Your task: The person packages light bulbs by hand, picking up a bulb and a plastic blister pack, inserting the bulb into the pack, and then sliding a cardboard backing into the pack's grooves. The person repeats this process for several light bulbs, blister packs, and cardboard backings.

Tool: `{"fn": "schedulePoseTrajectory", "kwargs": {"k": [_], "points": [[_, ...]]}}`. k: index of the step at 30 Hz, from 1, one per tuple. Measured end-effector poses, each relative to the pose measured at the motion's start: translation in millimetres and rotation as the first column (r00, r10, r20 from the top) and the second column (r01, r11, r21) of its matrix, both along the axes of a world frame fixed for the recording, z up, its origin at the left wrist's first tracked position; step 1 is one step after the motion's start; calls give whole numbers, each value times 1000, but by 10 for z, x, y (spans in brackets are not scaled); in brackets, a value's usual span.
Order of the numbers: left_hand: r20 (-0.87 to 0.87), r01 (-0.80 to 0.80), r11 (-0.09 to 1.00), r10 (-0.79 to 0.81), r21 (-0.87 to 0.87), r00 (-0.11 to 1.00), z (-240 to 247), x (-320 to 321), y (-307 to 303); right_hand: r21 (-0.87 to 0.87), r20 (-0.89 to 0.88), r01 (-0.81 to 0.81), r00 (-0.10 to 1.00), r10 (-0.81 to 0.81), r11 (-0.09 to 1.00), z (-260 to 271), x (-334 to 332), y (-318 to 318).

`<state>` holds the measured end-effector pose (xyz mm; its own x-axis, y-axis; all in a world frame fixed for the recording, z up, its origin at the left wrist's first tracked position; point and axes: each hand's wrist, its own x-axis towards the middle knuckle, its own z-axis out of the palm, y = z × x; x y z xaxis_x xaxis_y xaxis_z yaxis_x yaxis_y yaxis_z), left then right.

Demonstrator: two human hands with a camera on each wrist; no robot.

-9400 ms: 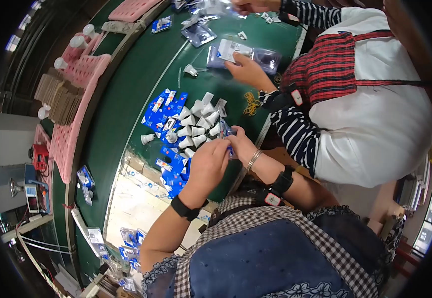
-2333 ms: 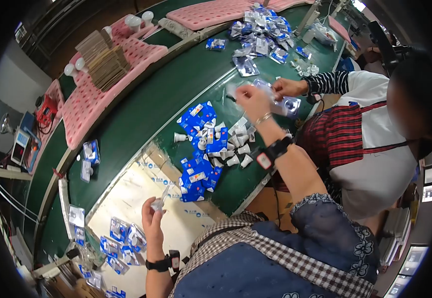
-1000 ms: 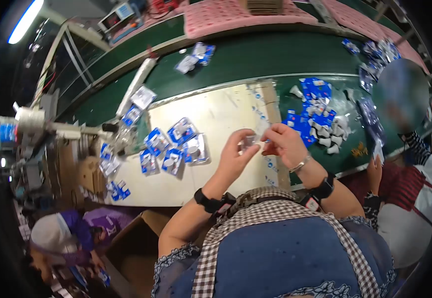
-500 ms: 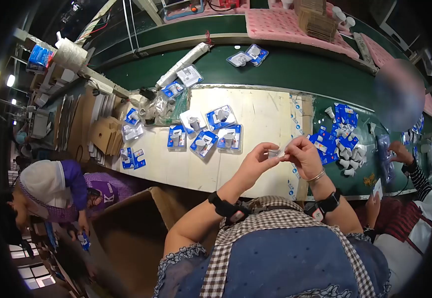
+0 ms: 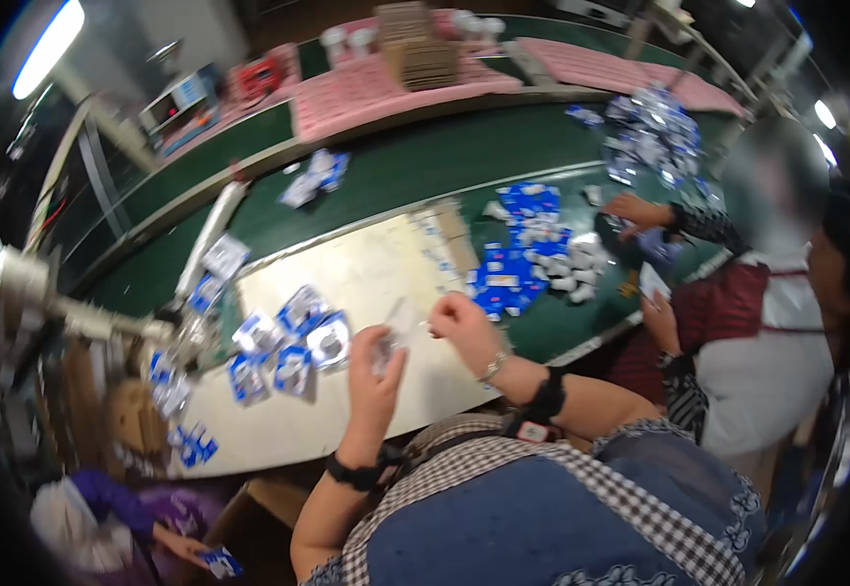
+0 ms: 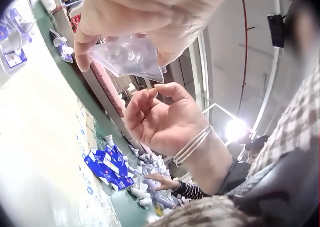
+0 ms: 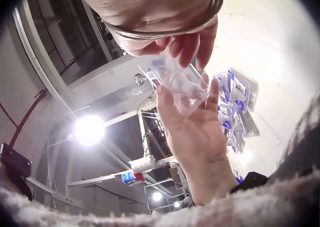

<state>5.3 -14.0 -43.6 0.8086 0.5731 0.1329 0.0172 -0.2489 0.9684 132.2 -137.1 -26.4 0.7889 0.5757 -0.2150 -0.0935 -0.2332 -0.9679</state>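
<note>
A clear plastic blister shell (image 7: 182, 84) is gripped in my left hand (image 5: 374, 386), between thumb and fingers. In the left wrist view its folded transparent walls (image 6: 131, 57) show below that hand. My right hand (image 5: 466, 330) is raised just to the right of the shell, its fingers loosely curled with nothing visible in them. Both hands are over the pale board (image 5: 366, 249). Several blue-and-white blister packs (image 5: 303, 311) lie on the board left of my hands. Blue printed cards (image 5: 508, 278) and a heap of white bulbs (image 5: 576, 269) lie to the right.
A second person's hand (image 5: 638, 213) reaches over the bench on the right. Behind the board runs a green belt (image 5: 405, 161), edged by pink foam pads (image 5: 357, 103) with stacked cardboard (image 5: 415, 49). A large packet heap (image 5: 655, 137) stands at back right.
My right hand first reached to the right side, then met the left hand over the board at the clear shell. It has now drawn slightly apart, while the left keeps the shell.
</note>
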Motion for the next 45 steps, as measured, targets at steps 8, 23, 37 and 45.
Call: {"fn": "schedulePoseTrajectory", "kwargs": {"k": [8, 23, 37, 45], "points": [[43, 121, 884, -114, -452, 993, 155, 58, -144, -44, 771, -240, 609, 186, 970, 468, 28, -206], [9, 174, 698, -233, -694, 972, 82, 60, -179, -137, 766, -421, 529, 366, 896, 489, -67, -478], [-215, 117, 987, -92, 107, 972, 46, 96, -435, -619, 394, -183, 769, 504, 764, -143, -88, -337], [-122, 111, 884, -61, 453, 991, 131, 206, -428, -179, -474, -129, 880, 29, 975, -298, -37, -286]]}}
